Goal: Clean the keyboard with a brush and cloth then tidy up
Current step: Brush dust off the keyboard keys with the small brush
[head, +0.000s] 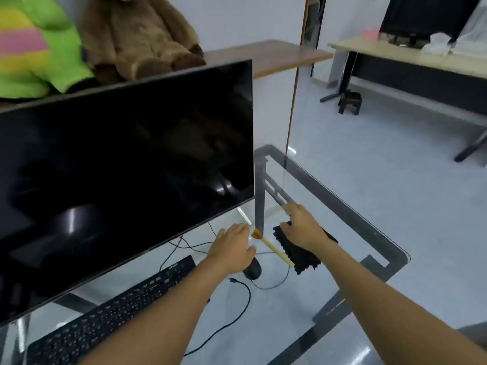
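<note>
While both hands reach past the keyboard [116, 309], neither tool looks lifted — so whether this is the start or the tidy-up can't be judged. The left hand [233, 248] hovers, fingers spread, beside the brush [272, 248]; the right hand [303, 227] lies flat on the dark cloth [303, 256], seemingly ungripped. The brush lies on the glass table [369, 233] — bristles towards the monitor [118, 180], handle slanting back-right.

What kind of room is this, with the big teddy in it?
Probably an office or computer room. A monitor and keyboard sit on a glass desk, and another desk with a screen stands across the room. The plush toys are likely just decoration.
</note>
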The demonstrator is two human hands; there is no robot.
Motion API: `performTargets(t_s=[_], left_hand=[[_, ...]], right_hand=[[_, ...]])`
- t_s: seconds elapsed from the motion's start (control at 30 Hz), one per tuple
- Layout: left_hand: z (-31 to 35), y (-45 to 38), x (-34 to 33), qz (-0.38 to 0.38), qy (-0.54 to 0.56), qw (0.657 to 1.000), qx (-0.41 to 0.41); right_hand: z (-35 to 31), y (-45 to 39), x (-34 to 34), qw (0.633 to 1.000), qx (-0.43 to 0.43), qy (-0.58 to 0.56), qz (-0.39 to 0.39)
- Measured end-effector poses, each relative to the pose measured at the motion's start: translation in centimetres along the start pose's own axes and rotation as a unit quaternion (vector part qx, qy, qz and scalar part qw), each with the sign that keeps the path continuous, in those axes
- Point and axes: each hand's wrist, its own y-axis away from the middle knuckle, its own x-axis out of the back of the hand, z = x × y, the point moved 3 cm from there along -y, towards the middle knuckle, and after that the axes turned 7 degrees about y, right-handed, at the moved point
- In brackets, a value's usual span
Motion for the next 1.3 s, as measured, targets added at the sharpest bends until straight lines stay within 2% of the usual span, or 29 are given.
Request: performTargets(t_s=[0.27,0.5,0.57,0.73,0.83,0.97,1.1,1.2,1.3], left_hand=[[-2.2,-1.5,-7.8,-0.076,-0.06,0.993,0.072],[-3.0,-1.3,-10.0,-0.1,-0.063,0.99,0.077],[-3.1,-1.1,-10.0,-0.092,-0.057,0.991,0.075],[-4.3,-0.2,-8.7,-0.055,-0.049,0.995,0.072],[-6.1,1.6,-7.0,-0.041,-0.05,0.994,0.088],[-9.5,5.6,-3.7,0.007,-0.033,0.991,0.127],[-13.5,10.9,-0.9,0.051,-0.016,0.984,0.172],[-17.0,15.8,0.3,0.086,-0.016,0.974,0.208],[-20.3,20.2,0.6,0.117,-0.014,0.962,0.248]], right_hand=[[4.7,0.6,-8.2,0.985,-0.085,0.105,-0.111],[5.5,0.2,-10.6,0.976,-0.098,0.17,-0.09],[5.3,0.0,-10.6,0.979,-0.107,0.152,-0.079],[3.6,-0.1,-8.1,0.993,-0.116,0.0,-0.022],[0.9,-0.1,-6.2,0.993,-0.082,-0.083,0.026],[-5.7,-0.5,-5.3,0.991,-0.014,-0.116,0.072],[-13.5,-0.1,-6.8,0.984,0.068,-0.138,0.087],[-19.2,0.9,-9.2,0.977,0.126,-0.16,0.068],[-23.4,2.5,-12.2,0.974,0.138,-0.182,0.006]])
